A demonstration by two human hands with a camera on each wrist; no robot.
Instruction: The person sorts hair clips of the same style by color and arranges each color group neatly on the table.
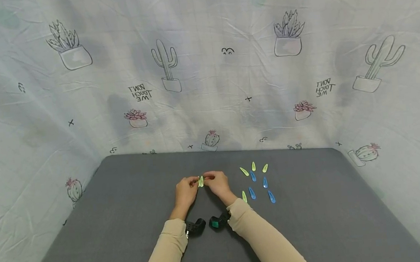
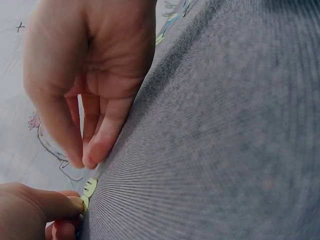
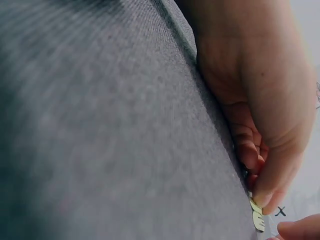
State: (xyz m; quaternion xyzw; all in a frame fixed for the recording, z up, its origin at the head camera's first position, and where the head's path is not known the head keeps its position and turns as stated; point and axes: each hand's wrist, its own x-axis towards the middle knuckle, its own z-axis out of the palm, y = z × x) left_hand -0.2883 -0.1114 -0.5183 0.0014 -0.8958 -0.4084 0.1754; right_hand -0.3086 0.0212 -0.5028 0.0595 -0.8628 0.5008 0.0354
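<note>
My left hand [image 1: 186,192] pinches a yellow-green snap hair clip [image 1: 201,181] at the tabletop between the two hands. In the right wrist view its thumb and fingers [image 3: 267,197] hold one end of the hair clip [image 3: 258,220]. My right hand [image 1: 217,183] is just to the right of the clip. The left wrist view shows the right thumb and fingertips [image 2: 92,157] close together, a small gap from the hair clip [image 2: 90,187], with nothing visible between them.
Right of my right hand lie several loose hair clips, yellow-green [image 1: 253,166] and blue [image 1: 271,196], on the grey tabletop [image 1: 315,221]. A white cloth [image 1: 206,85] printed with cacti hangs behind and beside the table.
</note>
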